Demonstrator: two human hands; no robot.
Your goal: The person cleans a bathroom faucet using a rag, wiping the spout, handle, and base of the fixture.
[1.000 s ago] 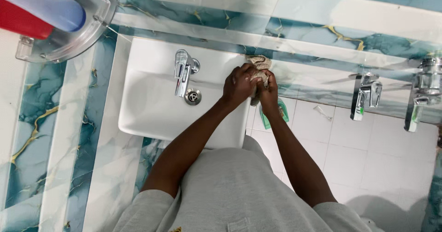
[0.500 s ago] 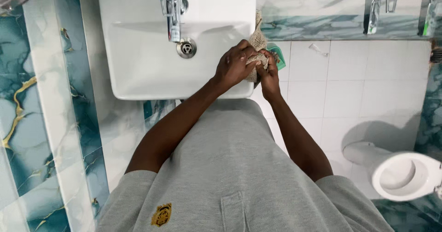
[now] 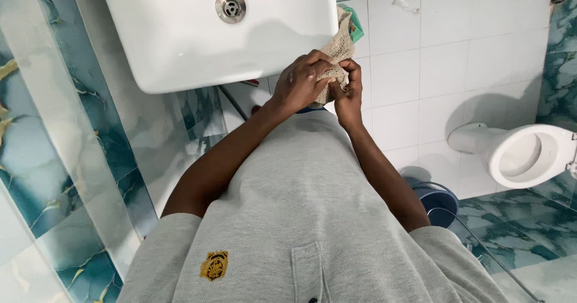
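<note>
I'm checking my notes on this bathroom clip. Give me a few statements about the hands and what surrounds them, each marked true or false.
1. Both hands grip a beige mesh cloth. True: the left hand and right hand close on it.
2. The hands are over the sink basin. False: they are beside the white sink, over the tiled floor.
3. A white toilet stands nearby. True.
4. The person wears a red shirt. False: the shirt is grey.
</note>
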